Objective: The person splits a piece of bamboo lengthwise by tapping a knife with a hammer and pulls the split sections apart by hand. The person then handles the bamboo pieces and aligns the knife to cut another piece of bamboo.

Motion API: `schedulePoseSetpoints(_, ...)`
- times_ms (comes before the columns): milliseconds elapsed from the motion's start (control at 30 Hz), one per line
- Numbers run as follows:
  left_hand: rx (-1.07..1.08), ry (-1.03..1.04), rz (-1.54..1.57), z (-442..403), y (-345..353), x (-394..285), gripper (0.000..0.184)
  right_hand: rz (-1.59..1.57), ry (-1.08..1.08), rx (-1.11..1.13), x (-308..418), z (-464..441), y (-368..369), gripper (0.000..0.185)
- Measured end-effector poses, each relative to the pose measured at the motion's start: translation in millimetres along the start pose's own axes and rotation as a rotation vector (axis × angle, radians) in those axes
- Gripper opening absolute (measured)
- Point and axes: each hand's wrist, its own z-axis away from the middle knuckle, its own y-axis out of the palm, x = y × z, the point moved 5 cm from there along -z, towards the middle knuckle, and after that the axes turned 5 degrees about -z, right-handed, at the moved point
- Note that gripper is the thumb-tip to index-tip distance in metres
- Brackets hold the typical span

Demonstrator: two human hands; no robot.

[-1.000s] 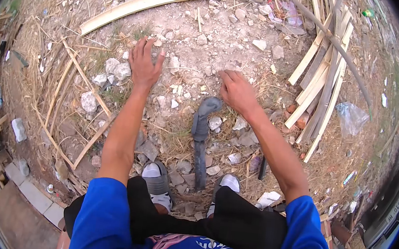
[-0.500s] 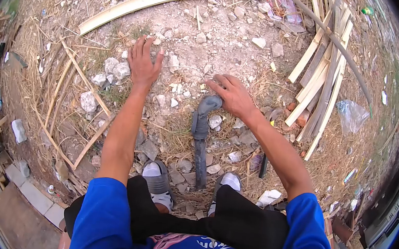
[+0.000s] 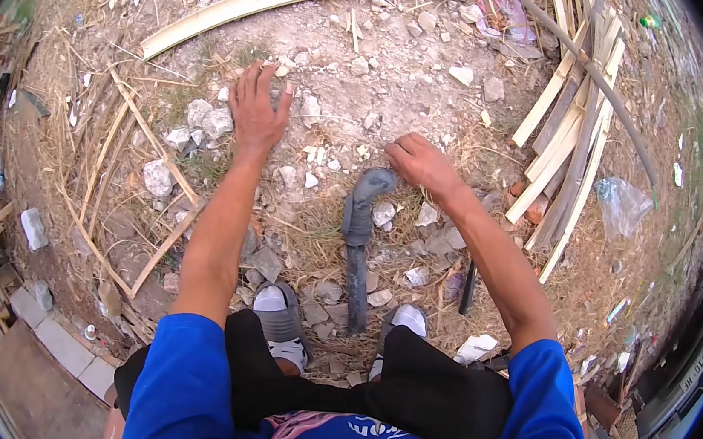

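My left hand [image 3: 257,115] is over the stony ground with its fingers stretched and spread, holding nothing. Small white stones [image 3: 208,119] lie beside it. My right hand [image 3: 426,166] has its fingers curled in together; whatever they may hold is hidden. Just left of and below that hand is the bent top of a dark grey pipe-like piece [image 3: 360,220], thicker and wrapped-looking in its upper part. Its straight lower part reaches down between my feet. Whether my right hand touches it I cannot tell.
A curved split bamboo strip [image 3: 262,9] lies ahead. To the right are a pile of bamboo slats [image 3: 570,140], a long stick [image 3: 613,97] and a clear plastic bag [image 3: 623,205]. Thin strips [image 3: 150,138] lie left. A vehicle's number plate [image 3: 700,368] shows at the far right.
My right hand has shifted slightly right, away from the bent pipe top, and its fingers have curled in. My left hand stays spread in nearly the same place.
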Motion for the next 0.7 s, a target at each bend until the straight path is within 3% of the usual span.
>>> schedulePoseSetpoints(67, -0.004, 0.001, -0.002, 0, 0, -1, 0.046, -0.002, 0.004, 0.053, 5, -5, -8, 0.017)
schedulePoseSetpoints(300, 0.048, -0.04, 0.049, 1, 3, 3, 0.05, -0.225, 0.489, -0.431, -32, -18, -32, 0.019)
schedulePoseSetpoints(500, 0.056, -0.042, 0.037, 1, 6, 5, 0.05, 0.074, 0.402, -0.293, -17, -32, -12, 0.035)
schedulePoseSetpoints(700, 0.006, -0.004, -0.014, -1, 0, -1, 0.047, 0.119, 0.282, -0.151, 12, -47, 11, 0.042)
